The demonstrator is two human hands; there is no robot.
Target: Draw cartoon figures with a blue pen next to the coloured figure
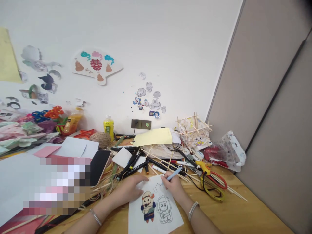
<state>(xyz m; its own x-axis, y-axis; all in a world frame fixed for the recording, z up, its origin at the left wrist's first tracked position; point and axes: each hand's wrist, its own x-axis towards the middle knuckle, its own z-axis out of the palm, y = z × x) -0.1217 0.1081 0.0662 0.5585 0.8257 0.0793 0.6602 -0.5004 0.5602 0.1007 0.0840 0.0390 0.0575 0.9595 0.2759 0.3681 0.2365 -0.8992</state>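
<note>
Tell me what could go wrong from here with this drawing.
The paper might slip under the pen if the left hand, resting on it, lifts.
The right hand is close to the zigzag line and could smudge it if wet.
Loose markers lie near the far edge; a bump might roll one over.

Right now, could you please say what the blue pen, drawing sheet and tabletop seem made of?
Blue pen: probably plastic, its barrel smooth, evenly coloured. Drawing sheet: apparently matte paper, thin and inked. Tabletop: wood or laminate, given faint grain; slight sheen.
</note>
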